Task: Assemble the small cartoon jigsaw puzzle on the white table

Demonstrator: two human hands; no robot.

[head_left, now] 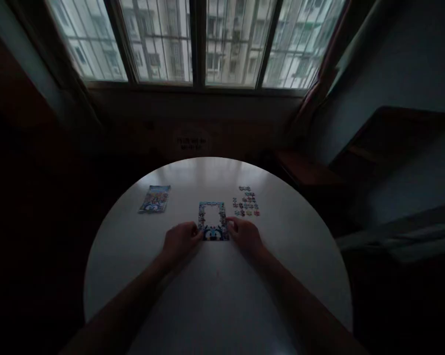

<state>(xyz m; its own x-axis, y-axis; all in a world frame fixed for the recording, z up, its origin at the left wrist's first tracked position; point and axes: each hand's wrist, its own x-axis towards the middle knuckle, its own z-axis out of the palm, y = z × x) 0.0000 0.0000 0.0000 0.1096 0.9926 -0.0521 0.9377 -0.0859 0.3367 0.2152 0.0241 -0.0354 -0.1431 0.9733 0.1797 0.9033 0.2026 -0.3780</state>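
A partly assembled jigsaw puzzle (215,233) lies flat on the round white table, its border joined around a bare middle and its lower part filled with dark blue and light patterns. My left hand (181,237) is closed at the puzzle's lower left edge, thumb and fingertips against it. On the opposite side, my right hand (245,234) has its fingers curled, with the index finger and thumb at the right edge. Loose puzzle pieces (249,201) are spread in rows just beyond my right hand. The dim light hides the exact finger contact.
A colourful printed packet or picture sheet (155,199) lies at the left of the white table (215,296). Behind the table stands a barred window (198,44). Dark wooden furniture (311,167) is at the right, past the table's edge.
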